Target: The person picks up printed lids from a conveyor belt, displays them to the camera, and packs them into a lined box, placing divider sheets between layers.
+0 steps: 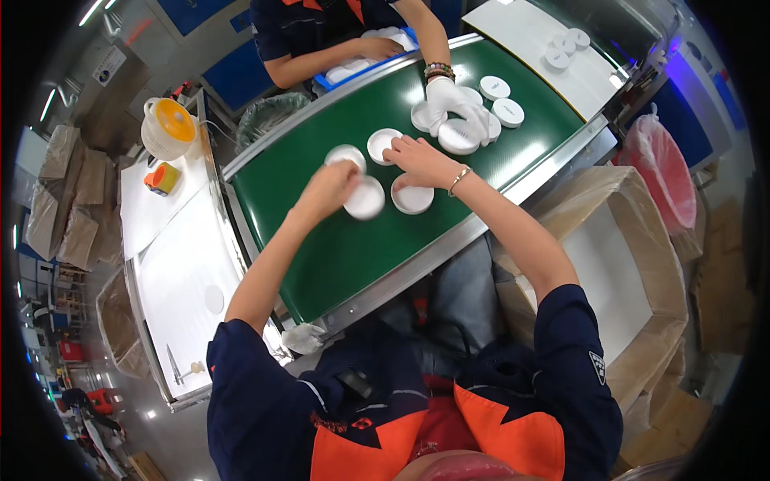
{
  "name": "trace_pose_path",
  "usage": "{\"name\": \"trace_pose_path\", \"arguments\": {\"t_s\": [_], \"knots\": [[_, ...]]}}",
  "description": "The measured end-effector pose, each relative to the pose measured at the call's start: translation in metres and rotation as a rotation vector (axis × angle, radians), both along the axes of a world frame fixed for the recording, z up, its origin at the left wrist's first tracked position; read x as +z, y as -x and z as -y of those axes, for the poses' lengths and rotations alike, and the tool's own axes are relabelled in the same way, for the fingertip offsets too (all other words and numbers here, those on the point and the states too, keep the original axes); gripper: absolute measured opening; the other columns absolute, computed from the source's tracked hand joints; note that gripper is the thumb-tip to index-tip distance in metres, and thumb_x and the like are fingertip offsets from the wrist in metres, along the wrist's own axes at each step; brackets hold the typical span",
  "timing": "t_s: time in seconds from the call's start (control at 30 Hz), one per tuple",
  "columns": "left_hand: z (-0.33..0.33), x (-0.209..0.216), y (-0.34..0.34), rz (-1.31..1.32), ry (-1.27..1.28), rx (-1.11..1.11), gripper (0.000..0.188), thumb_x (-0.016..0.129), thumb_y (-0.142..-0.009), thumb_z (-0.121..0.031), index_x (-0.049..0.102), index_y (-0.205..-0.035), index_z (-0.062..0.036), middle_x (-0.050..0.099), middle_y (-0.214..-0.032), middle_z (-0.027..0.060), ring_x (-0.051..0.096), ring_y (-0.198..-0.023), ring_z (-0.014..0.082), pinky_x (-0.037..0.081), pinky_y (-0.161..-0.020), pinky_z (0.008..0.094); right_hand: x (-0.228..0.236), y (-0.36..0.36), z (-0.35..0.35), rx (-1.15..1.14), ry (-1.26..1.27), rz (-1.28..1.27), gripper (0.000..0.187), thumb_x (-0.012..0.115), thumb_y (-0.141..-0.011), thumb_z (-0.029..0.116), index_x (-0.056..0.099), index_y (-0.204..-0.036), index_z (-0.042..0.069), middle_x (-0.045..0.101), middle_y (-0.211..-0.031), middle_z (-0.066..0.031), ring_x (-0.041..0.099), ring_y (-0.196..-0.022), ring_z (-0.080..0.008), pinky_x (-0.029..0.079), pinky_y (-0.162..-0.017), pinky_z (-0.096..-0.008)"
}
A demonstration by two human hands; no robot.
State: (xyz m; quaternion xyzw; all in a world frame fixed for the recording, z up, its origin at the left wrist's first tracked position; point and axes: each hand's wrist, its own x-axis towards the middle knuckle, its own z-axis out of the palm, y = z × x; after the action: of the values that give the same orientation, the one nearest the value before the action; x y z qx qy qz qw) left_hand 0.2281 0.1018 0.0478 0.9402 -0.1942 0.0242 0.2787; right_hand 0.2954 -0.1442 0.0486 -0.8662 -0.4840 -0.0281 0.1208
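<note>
My left hand (330, 189) is closed on the edge of a round white lid (366, 200), slightly blurred, low over the green belt. Just beyond it lies another white lid (345, 155), partly behind my fingers. My right hand (427, 163) reaches across two open, shallow white lids with its fingers spread. Its fingertips touch the rim of the far lid (382, 147), and the thumb dips to the near lid (412, 202). Opposite, a co-worker's white-gloved hand (455, 108) is on a white lid (459, 138) among several others.
The green conveyor belt (313, 272) has a metal rail along my side. A co-worker leans over a blue tray (341, 74) of white pieces. On the left table (180, 280) stand a yellow-and-white pot (171, 128) and a tape roll (162, 178). At right is a lined carton (609, 280).
</note>
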Motion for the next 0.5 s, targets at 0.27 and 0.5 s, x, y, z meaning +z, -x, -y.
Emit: {"name": "trace_pose_path", "arguments": {"t_s": [0.27,0.5], "knots": [[0.013,0.0,0.034,0.082,0.082,-0.05,0.017,0.066,-0.086,-0.012,0.06,-0.096,0.0007,0.064,-0.088,0.0168,0.064,-0.081,0.033,0.05,-0.072,0.0413,-0.001,0.017,-0.004,0.097,0.042,0.133,0.02,0.069,-0.083,0.022,0.059,-0.096,0.012,0.057,-0.095,-0.0033,0.056,-0.098,-0.0211,0.038,-0.084,-0.039],[0.013,0.008,0.054,0.082,0.134,0.043,0.034,0.068,-0.083,-0.008,0.06,-0.117,-0.005,0.066,-0.101,0.0099,0.061,-0.1,0.0284,0.04,-0.101,0.0434,0.0,0.047,-0.008,0.292,-0.212,0.128,0.058,0.067,-0.077,0.008,0.051,-0.132,0.021,0.054,-0.122,-0.0091,0.059,-0.099,-0.0255,0.046,-0.08,-0.0367]]}}
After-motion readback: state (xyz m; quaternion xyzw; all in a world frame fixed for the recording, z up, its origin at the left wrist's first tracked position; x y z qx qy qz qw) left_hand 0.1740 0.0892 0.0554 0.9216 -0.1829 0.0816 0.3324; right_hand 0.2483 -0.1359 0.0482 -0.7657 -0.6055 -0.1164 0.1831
